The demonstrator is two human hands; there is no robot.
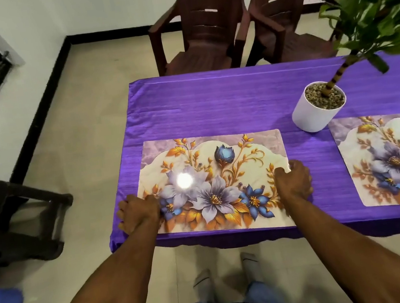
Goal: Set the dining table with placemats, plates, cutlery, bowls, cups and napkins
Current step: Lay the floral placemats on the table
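Note:
A floral placemat with blue and purple flowers lies flat on the purple tablecloth at the table's near left corner. My left hand grips the mat's left edge with curled fingers. My right hand grips its right edge the same way. A second matching placemat lies further right along the near edge, cut off by the frame. No plates, cutlery, bowls, cups or napkins are in view.
A white pot with a leafy plant stands between the two mats, towards the back. Two dark brown plastic chairs stand behind the table. A dark wooden stool stands on the floor to the left.

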